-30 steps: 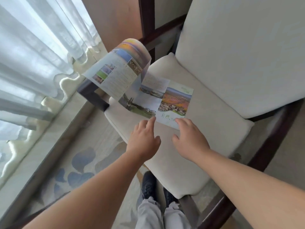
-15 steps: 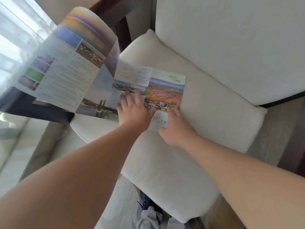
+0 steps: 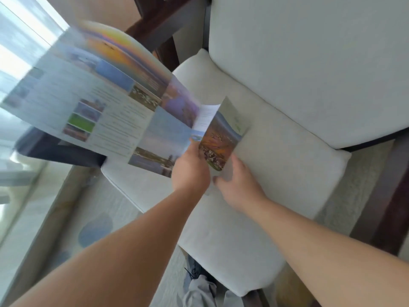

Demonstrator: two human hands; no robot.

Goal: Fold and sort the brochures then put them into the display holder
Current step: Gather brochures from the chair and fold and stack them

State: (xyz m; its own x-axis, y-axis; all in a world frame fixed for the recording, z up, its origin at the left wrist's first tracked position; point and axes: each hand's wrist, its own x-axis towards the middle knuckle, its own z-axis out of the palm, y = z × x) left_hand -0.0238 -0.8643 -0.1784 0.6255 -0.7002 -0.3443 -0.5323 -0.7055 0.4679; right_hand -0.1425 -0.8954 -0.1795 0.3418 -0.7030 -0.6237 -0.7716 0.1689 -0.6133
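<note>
Bare forearms (image 3: pixel 124 247), light grey trousers (image 3: pixel 199 292), a dark laced shoe (image 3: pixel 193 270)

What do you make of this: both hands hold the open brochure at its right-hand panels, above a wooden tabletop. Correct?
Not quite. In the head view the left hand and right hand do hold the open brochure at its right-hand panels, but it is above the white seat cushion of an armchair, not a wooden tabletop.

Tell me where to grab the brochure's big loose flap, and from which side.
Probably pinch the flap by its left edge, from the window side: it arches clear of the cushion, with room underneath. The left hand and right hand hold the right-end panels.
</note>
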